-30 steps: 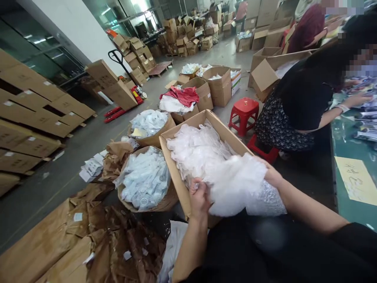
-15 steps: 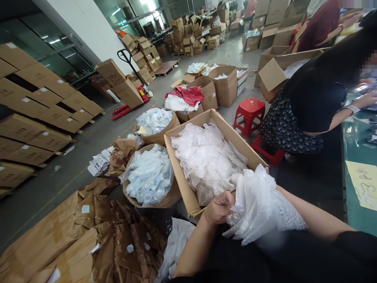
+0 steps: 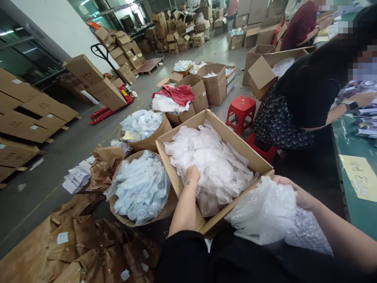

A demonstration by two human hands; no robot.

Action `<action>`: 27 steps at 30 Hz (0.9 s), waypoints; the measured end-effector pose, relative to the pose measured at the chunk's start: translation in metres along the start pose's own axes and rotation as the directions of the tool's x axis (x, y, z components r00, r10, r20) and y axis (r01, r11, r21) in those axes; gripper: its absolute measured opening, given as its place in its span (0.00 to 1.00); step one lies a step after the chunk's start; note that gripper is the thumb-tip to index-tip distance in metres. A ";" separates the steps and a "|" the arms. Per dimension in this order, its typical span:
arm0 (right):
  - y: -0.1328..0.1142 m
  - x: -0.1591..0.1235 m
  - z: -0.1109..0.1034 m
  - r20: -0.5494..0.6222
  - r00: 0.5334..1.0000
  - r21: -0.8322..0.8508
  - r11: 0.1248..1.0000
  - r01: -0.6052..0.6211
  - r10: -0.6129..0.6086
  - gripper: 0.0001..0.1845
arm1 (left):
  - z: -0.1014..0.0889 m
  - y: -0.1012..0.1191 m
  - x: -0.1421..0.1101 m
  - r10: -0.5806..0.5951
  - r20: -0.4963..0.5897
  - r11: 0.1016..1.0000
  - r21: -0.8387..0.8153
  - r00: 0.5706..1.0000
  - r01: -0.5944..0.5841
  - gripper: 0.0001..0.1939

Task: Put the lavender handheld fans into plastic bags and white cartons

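Bubble bags (image 3: 218, 165) lay in the carton (image 3: 240, 143).
Your right hand (image 3: 303, 195) grasped a bubble-bag bundle (image 3: 262, 212) beside the carton's near edge; your left hand (image 3: 193, 173) was on the bags, grip indeterminable.

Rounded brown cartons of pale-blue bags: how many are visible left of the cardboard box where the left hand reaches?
2. The nearer rounded brown carton is beside the open rectangular cardboard box; the farther rounded brown carton is just beyond the nearer. Others may be hidden.
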State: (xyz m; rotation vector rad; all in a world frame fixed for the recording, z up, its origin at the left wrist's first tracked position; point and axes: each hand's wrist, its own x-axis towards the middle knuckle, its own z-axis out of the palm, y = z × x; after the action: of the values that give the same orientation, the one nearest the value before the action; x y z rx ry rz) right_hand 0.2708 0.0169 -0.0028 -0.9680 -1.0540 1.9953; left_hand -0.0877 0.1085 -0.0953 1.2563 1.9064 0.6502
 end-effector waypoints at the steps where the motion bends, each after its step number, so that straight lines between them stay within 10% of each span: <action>1: 0.001 -0.002 -0.001 -0.004 1.000 0.046 0.999 0.002 -0.001 0.10 | 0.000 -0.006 0.002 0.008 -0.037 1.000 -0.011 0.999 -0.008 0.11; 6: 0.001 -0.002 0.007 0.121 0.993 0.030 1.000 0.001 -0.005 0.10 | -0.026 -0.010 -0.016 0.048 0.002 0.961 -0.272 0.999 -0.046 0.18; 11: 0.007 0.013 0.017 0.311 0.950 0.001 1.000 -0.014 0.013 0.11 | -0.035 0.022 -0.062 0.070 0.110 0.693 -0.720 0.991 0.031 0.24; 15: 0.001 0.018 0.023 0.402 0.905 -0.168 0.961 0.219 -0.136 0.10 | -0.014 0.050 -0.105 0.103 0.120 0.508 -0.860 0.988 0.051 0.28; 19: -0.015 0.016 0.033 0.493 0.827 -0.334 0.820 0.465 -0.269 0.07 | 0.015 0.074 -0.149 0.115 0.141 0.600 -0.799 0.983 0.044 0.24; 23: -0.014 0.020 0.034 0.570 0.808 -0.360 0.839 0.408 -0.148 0.11 | 0.029 0.088 -0.175 0.214 0.240 0.668 -0.743 0.947 0.038 0.15; 27: 0.004 0.028 0.016 0.329 0.934 -0.137 0.971 0.196 -0.142 0.16 | 0.024 0.085 -0.176 0.104 -0.117 0.541 -0.827 0.988 -0.155 0.17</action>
State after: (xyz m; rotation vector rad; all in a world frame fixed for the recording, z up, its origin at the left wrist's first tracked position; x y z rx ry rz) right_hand 0.2424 0.0318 -0.0084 -0.6219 -1.4506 1.9822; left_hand 0.0194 -0.0198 0.0083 0.7223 1.2142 1.4762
